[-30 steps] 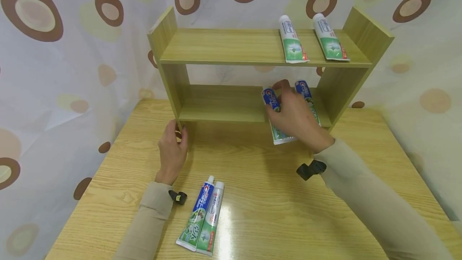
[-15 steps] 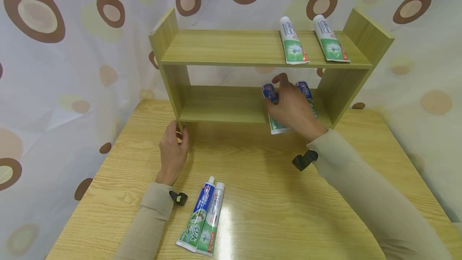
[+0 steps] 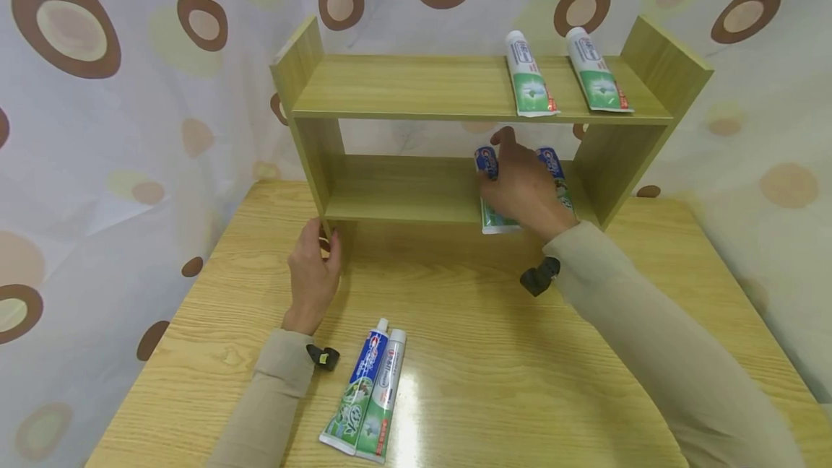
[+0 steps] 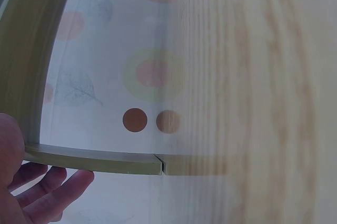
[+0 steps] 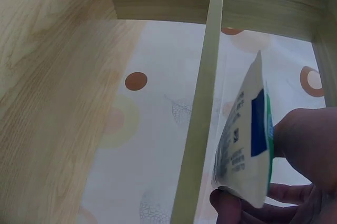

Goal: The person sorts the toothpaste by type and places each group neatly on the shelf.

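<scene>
A wooden two-tier shelf stands on the table. My left hand grips the lower end of its left side panel, with thumb and fingers on either side. Over the lower board, my right hand holds a blue-and-green toothpaste tube, cap end toward the back; the hand hides the tube's middle. In the right wrist view, the tube's white printed back hangs slightly apart from the board edge. A second blue-and-green toothpaste tube lies to the right on the lower board, partly behind the hand.
Two white-and-green toothpaste tubes lie on the right part of the top board. On the table, a blue-and-green tube and a silver-and-green tube lie side by side near the left forearm. A patterned cloth hangs behind.
My right hand has moved back and slightly left with the toothpaste tube, farther in over the lower board. The left hand keeps its grip on the side panel.
</scene>
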